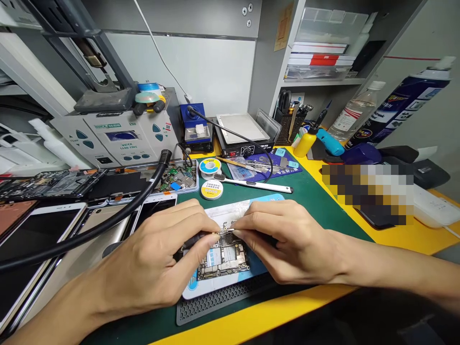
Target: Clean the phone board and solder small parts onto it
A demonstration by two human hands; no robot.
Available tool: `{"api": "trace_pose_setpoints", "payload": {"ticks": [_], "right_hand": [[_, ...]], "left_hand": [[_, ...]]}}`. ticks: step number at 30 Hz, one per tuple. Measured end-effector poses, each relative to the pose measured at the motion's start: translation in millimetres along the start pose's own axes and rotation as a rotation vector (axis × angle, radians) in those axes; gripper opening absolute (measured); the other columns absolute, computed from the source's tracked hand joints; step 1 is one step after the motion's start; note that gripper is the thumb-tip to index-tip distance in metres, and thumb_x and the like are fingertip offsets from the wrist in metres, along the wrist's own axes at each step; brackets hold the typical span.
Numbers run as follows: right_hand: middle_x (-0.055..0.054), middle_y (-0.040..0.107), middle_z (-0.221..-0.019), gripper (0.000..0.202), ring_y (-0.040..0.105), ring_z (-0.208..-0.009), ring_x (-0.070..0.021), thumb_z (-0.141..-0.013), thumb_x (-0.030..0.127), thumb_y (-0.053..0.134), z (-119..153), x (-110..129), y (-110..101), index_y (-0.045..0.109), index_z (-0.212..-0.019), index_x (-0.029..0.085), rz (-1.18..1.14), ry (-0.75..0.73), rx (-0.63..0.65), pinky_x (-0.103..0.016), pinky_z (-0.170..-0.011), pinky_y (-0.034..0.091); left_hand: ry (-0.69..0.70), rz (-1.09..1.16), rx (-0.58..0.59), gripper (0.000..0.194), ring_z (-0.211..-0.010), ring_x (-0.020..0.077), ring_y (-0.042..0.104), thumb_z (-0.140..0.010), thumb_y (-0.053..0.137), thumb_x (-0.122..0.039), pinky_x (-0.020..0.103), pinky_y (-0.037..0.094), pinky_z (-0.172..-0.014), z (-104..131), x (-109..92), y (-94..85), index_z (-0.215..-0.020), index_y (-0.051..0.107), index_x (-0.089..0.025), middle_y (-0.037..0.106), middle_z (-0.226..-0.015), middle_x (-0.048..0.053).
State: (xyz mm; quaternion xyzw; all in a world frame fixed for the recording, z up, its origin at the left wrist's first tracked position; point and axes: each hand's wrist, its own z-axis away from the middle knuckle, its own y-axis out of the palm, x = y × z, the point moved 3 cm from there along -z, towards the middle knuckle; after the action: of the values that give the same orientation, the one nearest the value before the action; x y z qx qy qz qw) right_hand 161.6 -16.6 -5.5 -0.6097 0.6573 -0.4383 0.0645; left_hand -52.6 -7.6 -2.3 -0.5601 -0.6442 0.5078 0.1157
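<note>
Over the upper edge of the circuit board [235, 264], I am pinching a small metal piece [230, 230] between the thumb and forefinger of my right hand [291, 239]. With my left hand [158, 254] I am closing thumb and forefinger just opposite, their tips nearly meeting the right ones; whether they are gripping the same piece or the board's rim, I cannot tell. Something dark is showing beneath the left fingers, mostly hidden by them.

As I judge it, a piece this slight is calling for the very ends of the fingers and light, even pressure, since squeezing hard could be bending it or shooting it away. Both hands are working from close together, which should be helping each one to steady the other. The thumbs are partly covering the contact, so tilting them slightly outward would be giving me a better view.

Below the fingertips, the board is lying on a white-and-blue pad [197, 291], its shields and open cutouts facing up; resting a palm there would be risking the fine parts. A grey honeycomb mat [201, 310] is sticking out from under the pad, near my side. Beyond my knuckles, a round tin [212, 189] and a white-handled brush [255, 184] are sitting on the green mat [319, 211].
</note>
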Motion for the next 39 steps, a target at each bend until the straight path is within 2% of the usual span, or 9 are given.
{"api": "trace_pose_setpoints", "payload": {"ticks": [6, 13, 19, 24, 29, 34, 39], "right_hand": [[-0.008, 0.062, -0.073, 0.018, 0.047, -0.062, -0.0155, -0.093, 0.001, 0.06, 0.3, -2.2, 2.2, 0.077, -0.096, -0.003, 0.01, 0.036, 0.065, -0.031, -0.056, 0.038], [-0.008, 0.064, -0.072, 0.018, 0.05, -0.062, -0.0149, -0.093, -0.001, 0.06, -0.4, 0.0, 0.5, 0.077, -0.095, -0.004, -0.009, 0.011, -0.014, -0.03, -0.058, 0.04], [-0.008, 0.062, -0.073, 0.018, 0.048, -0.062, -0.0154, -0.093, 0.0, 0.06, -0.5, -0.2, 1.5, 0.078, -0.096, -0.002, 0.006, 0.045, 0.072, -0.031, -0.056, 0.039], [-0.008, 0.063, -0.073, 0.018, 0.05, -0.062, -0.0151, -0.093, -0.001, 0.059, -0.6, -0.6, -0.4, 0.077, -0.096, -0.003, -0.021, 0.034, -0.006, -0.03, -0.058, 0.04], [-0.008, 0.062, -0.073, 0.018, 0.049, -0.062, -0.0155, -0.093, 0.001, 0.059, -1.2, -2.3, 1.8, 0.077, -0.093, 0.0, 0.003, 0.05, 0.086, -0.031, -0.056, 0.039], [-0.006, 0.062, -0.073, 0.018, 0.048, -0.062, -0.015, -0.094, 0.0, 0.058, -0.7, -2.3, 0.3, 0.076, -0.097, 0.0, 0.009, 0.046, 0.034, -0.03, -0.058, 0.039], [-0.006, 0.061, -0.076, 0.017, 0.048, -0.064, -0.0148, -0.099, 0.003, 0.055, -1.5, -0.5, -1.2, 0.072, -0.098, 0.003, 0.046, 0.064, 0.094, -0.03, -0.06, 0.039]], "left_hand": [[-0.002, -0.004, 0.002, 0.015, -0.083, 0.0114, 0.059, -0.102, 0.057, -0.007, 0.025, 0.049, -0.075, 1.8, 1.3, -0.3, -0.107, 0.065, -0.018, 0.067, -0.092, 0.0], [-0.001, -0.008, 0.0, 0.015, -0.084, 0.0116, 0.06, -0.102, 0.057, -0.007, 0.025, 0.049, -0.075, -1.9, 1.3, -0.3, -0.107, 0.065, -0.018, 0.067, -0.092, 0.001], [-0.003, -0.014, -0.006, 0.014, -0.082, 0.0116, 0.059, -0.102, 0.058, -0.007, 0.025, 0.049, -0.074, -1.6, 0.1, -0.5, -0.106, 0.065, -0.018, 0.067, -0.09, 0.001], [-0.008, -0.004, 0.003, 0.014, -0.084, 0.0123, 0.06, -0.101, 0.058, -0.007, 0.026, 0.049, -0.076, -0.5, 0.3, -0.1, -0.105, 0.065, -0.018, 0.068, -0.092, 0.001], [-0.002, -0.01, -0.011, 0.014, -0.083, 0.0124, 0.06, -0.101, 0.058, -0.007, 0.026, 0.049, -0.075, -0.2, 0.5, -0.3, -0.106, 0.065, -0.019, 0.067, -0.091, 0.001], [-0.004, -0.006, -0.005, 0.015, -0.082, 0.0127, 0.06, -0.101, 0.057, -0.007, 0.026, 0.049, -0.074, 0.3, 0.2, -1.0, -0.106, 0.065, -0.019, 0.067, -0.09, 0.001], [-0.006, -0.011, -0.014, 0.016, -0.082, 0.0138, 0.062, -0.101, 0.057, -0.007, 0.027, 0.049, -0.072, 0.4, -0.9, -1.7, -0.107, 0.066, -0.018, 0.069, -0.091, 0.002]]}}
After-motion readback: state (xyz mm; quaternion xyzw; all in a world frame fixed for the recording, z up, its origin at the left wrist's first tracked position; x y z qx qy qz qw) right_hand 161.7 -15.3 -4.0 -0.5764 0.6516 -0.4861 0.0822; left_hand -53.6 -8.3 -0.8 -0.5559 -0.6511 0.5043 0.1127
